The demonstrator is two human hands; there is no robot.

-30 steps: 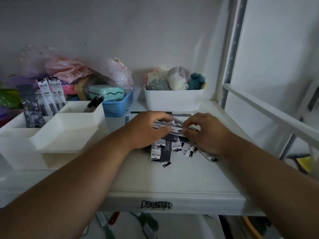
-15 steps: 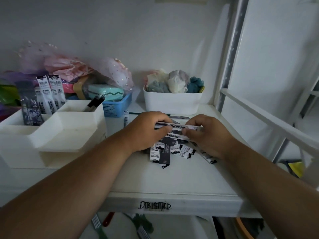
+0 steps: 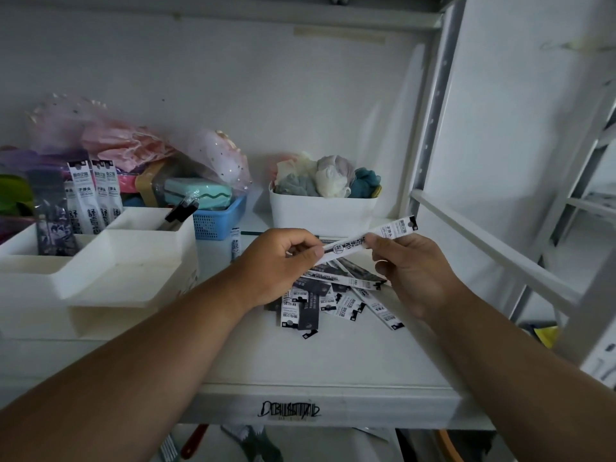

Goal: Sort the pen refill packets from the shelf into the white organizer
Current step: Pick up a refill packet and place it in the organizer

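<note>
Since a moment ago we have lifted one white refill packet (image 3: 363,241) clear of the pile; before, both hands were down on the heap. Our left hand (image 3: 280,265) pinches its lower end between thumb and curled fingers, and our right hand (image 3: 410,268) pinches it further along, so the packet slants up toward the shelf's right edge, its printed tip free past the right fingers. Beneath our hands the loose pile of refill packets (image 3: 336,298) lies fanned out near the middle of the shelf (image 3: 300,368), toward its front edge. At the left edge stands the white organizer (image 3: 110,268); several packets (image 3: 93,195) stand upright in its rear left compartment, and a dark pen (image 3: 181,210) leans in the rear right one. Behind it sits a blue basket (image 3: 216,221), and a white bin of cloth (image 3: 320,211) stands at the back edge.
</note>
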